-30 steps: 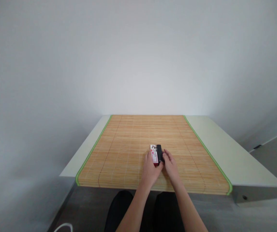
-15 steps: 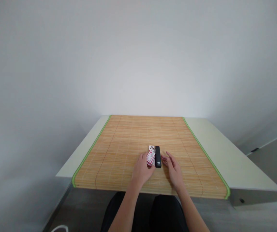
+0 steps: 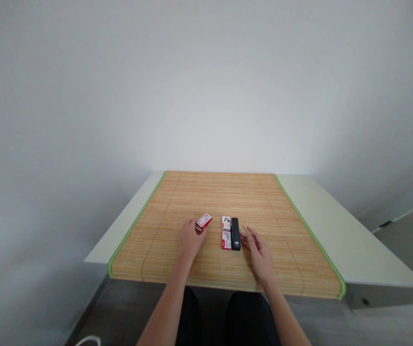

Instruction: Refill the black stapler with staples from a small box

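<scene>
Box (image 3: 204, 220): separating step, I judge; next calls for gentle lowering.
Left hand (image 3: 191, 238): pinching it.
Right hand (image 3: 259, 252): half-open, empty, beside stapler (image 3: 235, 234).

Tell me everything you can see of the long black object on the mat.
The long black object is narrow and looks like plastic, with a small pale mark toward its near end. It lies lengthwise, front to back, on the bamboo mat. Two small red-and-white boxes lie end to end close along its left side. The right hand is beside its right edge; whether it touches the object, I cannot tell.
</scene>
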{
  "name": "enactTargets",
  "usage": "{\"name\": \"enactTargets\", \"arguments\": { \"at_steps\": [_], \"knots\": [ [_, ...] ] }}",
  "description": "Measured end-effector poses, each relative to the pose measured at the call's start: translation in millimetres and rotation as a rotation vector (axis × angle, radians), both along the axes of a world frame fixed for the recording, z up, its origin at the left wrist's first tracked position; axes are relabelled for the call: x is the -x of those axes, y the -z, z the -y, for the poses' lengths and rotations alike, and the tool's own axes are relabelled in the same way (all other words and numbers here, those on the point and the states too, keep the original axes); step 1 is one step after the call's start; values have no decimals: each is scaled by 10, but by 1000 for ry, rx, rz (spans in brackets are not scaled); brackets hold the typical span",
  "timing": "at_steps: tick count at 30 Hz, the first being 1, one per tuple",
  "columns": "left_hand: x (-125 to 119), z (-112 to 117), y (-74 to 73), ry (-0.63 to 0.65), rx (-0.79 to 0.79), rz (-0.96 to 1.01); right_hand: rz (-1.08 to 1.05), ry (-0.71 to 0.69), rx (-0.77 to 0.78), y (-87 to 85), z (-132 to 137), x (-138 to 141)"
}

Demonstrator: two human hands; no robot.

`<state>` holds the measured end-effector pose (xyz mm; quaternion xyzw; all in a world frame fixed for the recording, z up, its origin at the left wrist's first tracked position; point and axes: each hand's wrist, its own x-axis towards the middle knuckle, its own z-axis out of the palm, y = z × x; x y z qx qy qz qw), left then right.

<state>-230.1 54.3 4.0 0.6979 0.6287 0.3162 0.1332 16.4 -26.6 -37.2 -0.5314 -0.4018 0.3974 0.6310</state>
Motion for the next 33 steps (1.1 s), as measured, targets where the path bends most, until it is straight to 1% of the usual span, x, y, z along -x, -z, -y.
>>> {"name": "enactTargets", "arguments": {
  "at_steps": [3,4,6,8,10,13,15,18,20,21,22,24,26,27,30,32,33],
  "knots": [
    [12,-201,-60,18,31,-35,13,-12,2,12,-1,-17],
    [16,-224,-72,16,28,-36,23,-22,0,19,-3,-24],
    [45,-189,-75,-1,-12,-27,49,-35,-9,33,-7,-36],
    [113,-58,-45,-34,-77,-7,75,-29,-16,44,-10,-43],
    [214,131,16,-80,-120,3,90,-16,-17,47,-10,-44],
    [379,409,141,-159,-111,-37,104,-26,-27,45,-7,-43],
    [456,539,217,-194,-89,-77,115,-31,-33,49,-8,-44],
    [462,639,267,-239,-64,-106,132,-21,-30,65,-16,-41],
    [375,657,241,-251,-82,-100,135,-13,-24,68,-18,-32],
    [304,653,212,-230,-102,-90,136,-10,-20,64,-16,-24],
    [218,638,173,-181,-124,-77,140,-8,-18,54,-12,-15],
    [15,568,83,-1,-154,-48,153,-8,-13,24,1,6],
    [-200,437,-2,205,-151,-34,174,-10,-11,-12,16,26],
    [-301,351,-33,276,-146,-34,186,-8,-10,-28,21,33],
    [-531,54,-69,382,-126,-64,217,-7,-3,-64,28,45],
    [-607,-137,-57,429,-98,-114,229,-17,0,-79,29,48],
    [-623,-222,-48,430,-84,-138,233,-23,0,-86,29,50]
  ]
}}
